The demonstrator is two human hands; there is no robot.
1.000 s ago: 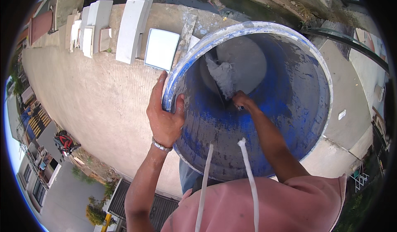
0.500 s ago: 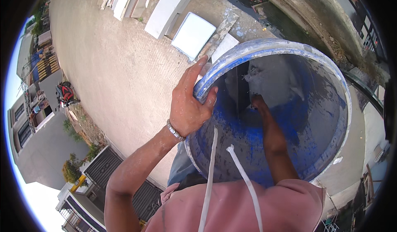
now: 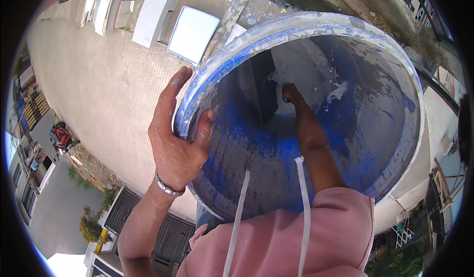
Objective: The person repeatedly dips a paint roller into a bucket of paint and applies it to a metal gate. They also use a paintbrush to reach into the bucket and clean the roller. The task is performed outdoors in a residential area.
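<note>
Big blue drum is right up against the body, mouth toward the person, near the ditch-side edge of the concrete paving; base hidden, can't tell if it's tilted. L hand is at the L edge of the rim: thumb inside, fingers spread outside, rim in the fork btwn them. Grip there is loose, fingers not curled tight, prob just steadying the wall & taking some lean while the other arm is down deep. R hand is inside the drum near the bottom, below rim level, bc the grey-white mix sits only at the far end. R grip looks bunched but it's too dark/small; can't tell if it holds anything. Dark flat panel is just L of it, inside the drum; contact w/ the R hand unclear. White splatter on the wall R of the R hand, so the mix is prob wet & sticky. Metal wristband is on the L wrist, outside the rim, so clear of the mix. Pale board w/ blue edging & a white slab sit along the paving's ditch-side edge, L of the drum, prob parked there to keep the middle walkable.
</note>
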